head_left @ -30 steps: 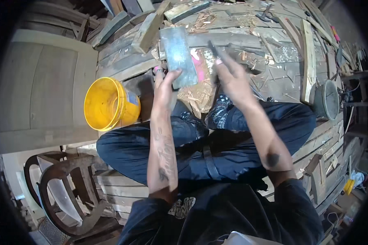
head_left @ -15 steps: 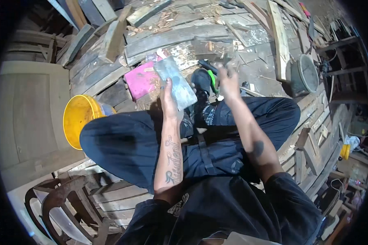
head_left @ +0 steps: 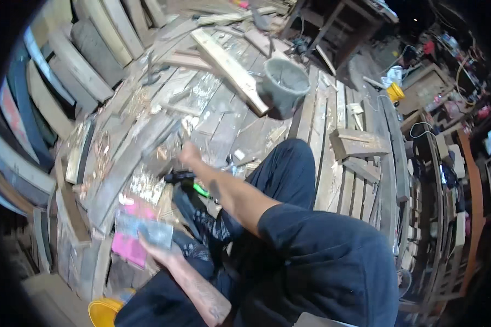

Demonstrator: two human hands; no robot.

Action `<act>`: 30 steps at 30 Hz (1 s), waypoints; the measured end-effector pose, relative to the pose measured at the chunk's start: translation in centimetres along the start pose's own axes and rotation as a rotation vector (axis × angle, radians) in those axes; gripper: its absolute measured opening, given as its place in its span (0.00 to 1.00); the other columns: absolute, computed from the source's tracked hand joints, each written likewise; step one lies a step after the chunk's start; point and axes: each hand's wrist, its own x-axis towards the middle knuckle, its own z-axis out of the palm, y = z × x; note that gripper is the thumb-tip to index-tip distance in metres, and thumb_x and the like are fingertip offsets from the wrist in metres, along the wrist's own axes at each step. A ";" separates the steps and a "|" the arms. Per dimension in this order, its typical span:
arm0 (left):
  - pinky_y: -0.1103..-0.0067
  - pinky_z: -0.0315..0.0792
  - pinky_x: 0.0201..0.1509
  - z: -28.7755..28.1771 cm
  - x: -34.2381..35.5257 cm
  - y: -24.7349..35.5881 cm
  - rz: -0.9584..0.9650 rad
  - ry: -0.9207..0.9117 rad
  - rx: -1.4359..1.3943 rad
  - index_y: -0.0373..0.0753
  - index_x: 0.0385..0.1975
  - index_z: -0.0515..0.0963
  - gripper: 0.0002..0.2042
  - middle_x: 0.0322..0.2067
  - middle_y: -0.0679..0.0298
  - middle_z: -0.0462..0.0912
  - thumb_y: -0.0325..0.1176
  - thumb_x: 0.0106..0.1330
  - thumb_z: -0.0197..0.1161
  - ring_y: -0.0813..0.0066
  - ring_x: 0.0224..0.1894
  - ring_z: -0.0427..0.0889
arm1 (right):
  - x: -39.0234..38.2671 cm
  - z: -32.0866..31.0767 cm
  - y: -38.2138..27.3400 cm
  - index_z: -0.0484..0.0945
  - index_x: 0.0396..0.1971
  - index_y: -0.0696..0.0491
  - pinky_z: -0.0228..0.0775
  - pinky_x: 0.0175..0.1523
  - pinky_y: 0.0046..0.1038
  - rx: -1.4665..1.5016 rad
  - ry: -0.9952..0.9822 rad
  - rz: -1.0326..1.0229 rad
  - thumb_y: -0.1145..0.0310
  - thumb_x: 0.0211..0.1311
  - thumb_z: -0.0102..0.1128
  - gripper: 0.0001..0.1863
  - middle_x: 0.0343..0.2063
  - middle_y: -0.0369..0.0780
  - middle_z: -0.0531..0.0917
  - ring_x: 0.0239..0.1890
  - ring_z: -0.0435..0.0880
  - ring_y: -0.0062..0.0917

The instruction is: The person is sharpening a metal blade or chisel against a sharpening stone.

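My left hand (head_left: 154, 248) grips a flat grey-blue rectangular slab (head_left: 136, 223) above a pink flat piece (head_left: 130, 252) at lower left. Ahead, my right hand (head_left: 190, 151) is extended over the littered boards, fingers curled at a blurred thin object that I cannot make out. Just below that hand lie a dark tool (head_left: 177, 177) and a bright green item (head_left: 201, 189), beside my feet in dark patterned socks.
Loose planks (head_left: 229, 71) and wood shavings surround me, with leaning boards (head_left: 71, 60) at upper left. A grey bucket (head_left: 285, 79) stands ahead right, a yellow bucket (head_left: 101, 313) at lower left. Cluttered wooden racks (head_left: 453, 212) line the right side.
The view has swung right and forward. My right arm has extended away from the slab onto the boards ahead, while my left hand keeps hold of the slab, now lower left in view.
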 end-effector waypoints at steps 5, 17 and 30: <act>0.62 0.70 0.64 -0.9 1.8 0.1 0.025 0.016 0.002 0.40 0.67 0.66 0.31 0.58 0.56 0.75 0.55 0.72 0.51 0.58 0.60 0.75 | 2.4 1.1 0.0 0.79 0.53 0.53 0.73 0.60 0.46 -0.032 -0.093 -0.045 0.53 0.61 0.62 0.25 0.54 0.54 0.81 0.57 0.79 0.51; 0.65 0.61 0.71 -2.0 2.6 1.5 -0.001 0.046 -0.010 0.35 0.72 0.61 0.36 0.67 0.51 0.69 0.55 0.71 0.53 0.56 0.65 0.71 | 2.3 2.0 -0.2 0.76 0.56 0.49 0.73 0.59 0.48 -0.081 0.065 -0.294 0.65 0.63 0.63 0.21 0.59 0.54 0.69 0.55 0.77 0.55; 0.67 0.63 0.70 -1.9 1.8 1.9 -0.002 0.057 0.163 0.34 0.69 0.65 0.35 0.64 0.53 0.72 0.55 0.71 0.55 0.59 0.65 0.72 | 1.5 -0.1 -5.5 0.76 0.50 0.58 0.71 0.58 0.46 -0.220 -0.336 -1.129 0.68 0.60 0.60 0.18 0.41 0.52 0.81 0.49 0.80 0.51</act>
